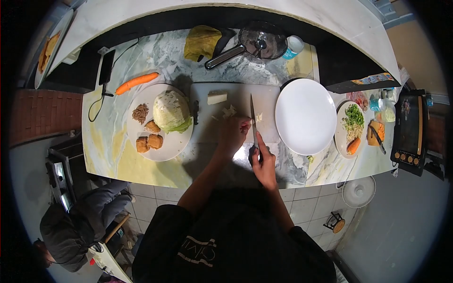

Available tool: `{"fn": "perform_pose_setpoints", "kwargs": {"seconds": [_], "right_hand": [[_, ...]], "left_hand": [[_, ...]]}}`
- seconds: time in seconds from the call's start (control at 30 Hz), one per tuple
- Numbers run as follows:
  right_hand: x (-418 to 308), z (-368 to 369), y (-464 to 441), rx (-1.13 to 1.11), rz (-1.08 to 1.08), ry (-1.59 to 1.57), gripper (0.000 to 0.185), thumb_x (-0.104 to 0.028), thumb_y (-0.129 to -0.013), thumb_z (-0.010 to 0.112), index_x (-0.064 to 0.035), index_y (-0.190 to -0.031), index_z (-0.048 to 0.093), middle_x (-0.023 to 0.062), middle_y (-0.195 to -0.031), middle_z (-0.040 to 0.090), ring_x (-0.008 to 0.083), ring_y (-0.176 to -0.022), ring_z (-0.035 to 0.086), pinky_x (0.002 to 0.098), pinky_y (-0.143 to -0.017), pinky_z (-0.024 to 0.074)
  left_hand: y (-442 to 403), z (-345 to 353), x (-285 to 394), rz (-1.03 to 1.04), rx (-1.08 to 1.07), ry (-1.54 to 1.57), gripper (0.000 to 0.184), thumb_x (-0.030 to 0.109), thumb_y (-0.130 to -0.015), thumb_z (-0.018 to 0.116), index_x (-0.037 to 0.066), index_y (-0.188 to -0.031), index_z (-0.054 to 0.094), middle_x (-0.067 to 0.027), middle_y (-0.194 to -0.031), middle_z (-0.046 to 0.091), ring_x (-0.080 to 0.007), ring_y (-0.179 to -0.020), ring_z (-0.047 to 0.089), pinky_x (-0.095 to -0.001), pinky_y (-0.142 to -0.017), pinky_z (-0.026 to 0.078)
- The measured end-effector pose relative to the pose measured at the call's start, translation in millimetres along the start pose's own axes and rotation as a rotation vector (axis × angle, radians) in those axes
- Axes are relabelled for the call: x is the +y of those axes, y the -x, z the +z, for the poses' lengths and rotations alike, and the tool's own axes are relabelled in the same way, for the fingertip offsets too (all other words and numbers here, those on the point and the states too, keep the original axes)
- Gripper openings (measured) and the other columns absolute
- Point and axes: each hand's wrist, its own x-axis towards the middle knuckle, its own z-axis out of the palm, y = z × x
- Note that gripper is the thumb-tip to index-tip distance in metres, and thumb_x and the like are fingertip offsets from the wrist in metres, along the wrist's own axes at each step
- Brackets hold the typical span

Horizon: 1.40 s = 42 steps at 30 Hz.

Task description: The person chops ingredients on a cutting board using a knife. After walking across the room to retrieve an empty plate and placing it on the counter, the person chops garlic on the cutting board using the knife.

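My right hand grips a kitchen knife by its dark handle, the blade pointing away from me over a pale cutting board. The fingers of my left hand are curled together close beside the blade; what they pinch, if anything, is hidden. A white block of food lies on the board's far left part. Thin pale slices lie loose below it, and a few small pale pieces sit just right of the blade.
Left stands a plate with a cabbage, browned chunks and shredded food; a carrot lies behind. A white plate is right of the board, then a plate of chopped vegetables. A lidded pan stands behind. Someone is lower left.
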Motion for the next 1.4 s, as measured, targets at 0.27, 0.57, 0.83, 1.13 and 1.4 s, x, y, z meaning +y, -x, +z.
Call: {"fn": "perform_pose_setpoints", "kwargs": {"seconds": [0.27, 0.57, 0.83, 1.13, 1.4], "right_hand": [[-0.3, -2.7, -0.5, 0.01, -0.043, 0.032, 0.063, 0.004, -0.083, 0.049, -0.0131, -0.143, 0.038, 0.017, -0.071, 0.057, 0.0248, -0.056, 0.054, 0.0329, -0.057, 0.0461], [0.6, -2.2, -1.0, 0.0, -0.052, 0.022, 0.063, 0.004, -0.084, 0.049, -0.0137, -0.143, 0.037, 0.018, -0.072, 0.058, 0.028, -0.058, 0.056, 0.0343, -0.058, 0.0463], [3.7, 0.0, -1.1, 0.024, -0.083, 0.026, 0.062, 0.003, -0.084, 0.049, -0.0135, -0.142, 0.039, 0.0123, -0.071, 0.055, 0.0197, -0.056, 0.051, 0.0282, -0.058, 0.0453], [1.8, -2.3, -1.1, -0.013, -0.044, 0.039, 0.062, 0.002, -0.084, 0.05, -0.0132, -0.142, 0.039, 0.0186, -0.075, 0.058, 0.0302, -0.063, 0.059, 0.0358, -0.061, 0.0472], [4.4, -0.4, -1.2, 0.021, -0.079, -0.001, 0.062, 0.003, -0.083, 0.048, -0.0142, -0.142, 0.04, 0.0106, -0.07, 0.054, 0.018, -0.055, 0.049, 0.0274, -0.055, 0.0447]], "left_hand": [[-1.4, 9.0, -16.4, 0.018, 0.002, 0.057, 0.015, 0.0, -0.082, 0.067, -0.001, -0.097, 0.064, -0.0134, -0.089, 0.068, -0.0174, -0.086, 0.067, -0.0281, -0.076, 0.053], [-0.6, -0.1, -1.0, 0.011, -0.016, -0.064, 0.018, 0.001, -0.081, 0.067, 0.0, -0.099, 0.066, -0.0116, -0.088, 0.069, -0.0166, -0.084, 0.068, -0.028, -0.073, 0.054], [0.3, 3.4, -5.8, 0.039, 0.045, 0.227, 0.015, 0.005, -0.08, 0.066, -0.003, -0.092, 0.068, -0.016, -0.081, 0.07, -0.0212, -0.077, 0.07, -0.0281, -0.071, 0.056], [-2.9, 3.9, -3.0, 0.011, 0.099, 0.099, 0.012, 0.008, -0.081, 0.066, -0.001, -0.088, 0.07, -0.017, -0.076, 0.069, -0.0231, -0.074, 0.07, -0.0308, -0.067, 0.054], [-0.7, 2.5, -1.2, -0.022, 0.097, 0.095, 0.012, 0.008, -0.08, 0.068, -0.001, -0.088, 0.07, -0.0169, -0.076, 0.069, -0.0231, -0.074, 0.07, -0.0308, -0.066, 0.054]]}}
